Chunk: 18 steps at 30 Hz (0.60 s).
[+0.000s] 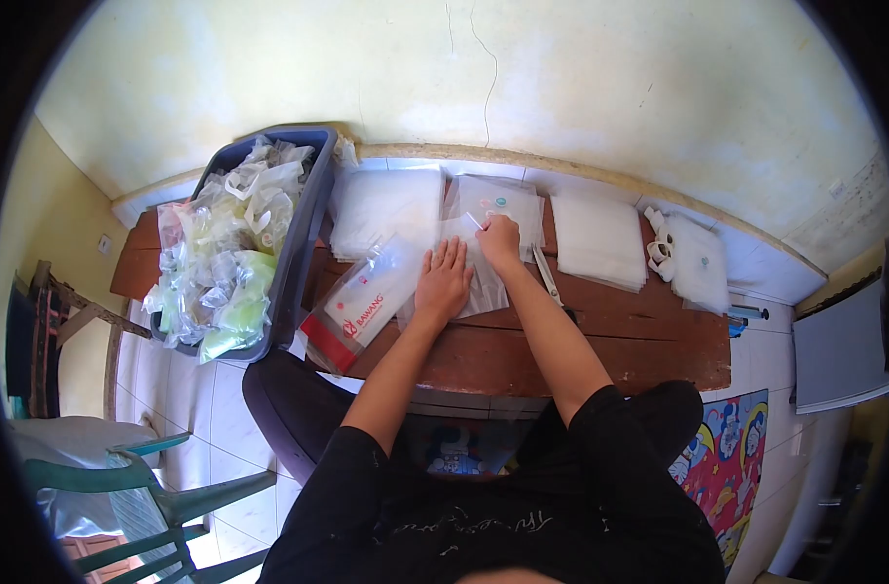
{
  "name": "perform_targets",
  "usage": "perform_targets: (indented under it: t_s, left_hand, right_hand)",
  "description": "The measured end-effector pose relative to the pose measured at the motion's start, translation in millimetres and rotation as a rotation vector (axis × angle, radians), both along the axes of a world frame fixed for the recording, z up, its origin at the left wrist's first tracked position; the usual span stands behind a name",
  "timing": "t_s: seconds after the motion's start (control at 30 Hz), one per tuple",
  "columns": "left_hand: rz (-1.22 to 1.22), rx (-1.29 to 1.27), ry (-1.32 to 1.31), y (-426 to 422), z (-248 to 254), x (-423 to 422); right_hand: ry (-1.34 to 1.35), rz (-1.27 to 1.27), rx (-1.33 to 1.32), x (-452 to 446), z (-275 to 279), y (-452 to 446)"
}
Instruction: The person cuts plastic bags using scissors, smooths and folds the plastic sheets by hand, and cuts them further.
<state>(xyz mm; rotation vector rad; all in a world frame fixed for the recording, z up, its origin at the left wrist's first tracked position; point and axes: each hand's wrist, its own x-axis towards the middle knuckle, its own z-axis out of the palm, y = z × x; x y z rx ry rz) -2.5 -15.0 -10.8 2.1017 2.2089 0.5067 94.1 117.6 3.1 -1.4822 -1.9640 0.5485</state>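
Observation:
My left hand (443,281) lies flat, palm down, on clear plastic bags at the middle of the low brown wooden table (619,336). Just right of it, my right hand (499,241) is closed around a thin white stick-like piece (472,221), which points up and left over the plastic. A clear bag with red print (364,310) lies slanted to the left of my left hand. Scissors (544,273) rest beside my right forearm. Behind my hands is a clear bag with a small green mark (501,202).
A dark grey tub (313,209) heaped with crumpled plastic bags stands at the left. Stacks of clear bags (391,209) (600,238) lie along the wall side. White rolls (659,255) sit at the right. A green chair (177,506) stands at lower left.

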Motion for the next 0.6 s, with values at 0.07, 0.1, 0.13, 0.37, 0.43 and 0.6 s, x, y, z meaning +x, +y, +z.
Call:
perform_targets:
  t_s: [0.07,0.1,0.13,0.37,0.43,0.6]
  left_hand:
    - [0.002,-0.004,0.007,0,-1,0]
    - [0.003,-0.011,0.013,0,0,0]
    - [-0.001,-0.015,0.012,-1,0,0]
    - [0.007,-0.022,0.008,1,-1,0]
    - [0.009,-0.037,0.004,0,-2,-1]
    - [0.021,-0.031,0.026,2,-3,1]
  right_hand:
    - [-0.022,0.001,-0.022,1,1,-3]
    - [0.017,-0.009,-0.001,2,7,-10]
    - [0.056,-0.021,0.020,4,12,-16]
    - [-0.030,0.126,0.131,89,29,-78]
    - [-0.178,0.072,0.009,119,42,-109]
    - [-0.355,0.027,-0.036,152,41,-139]
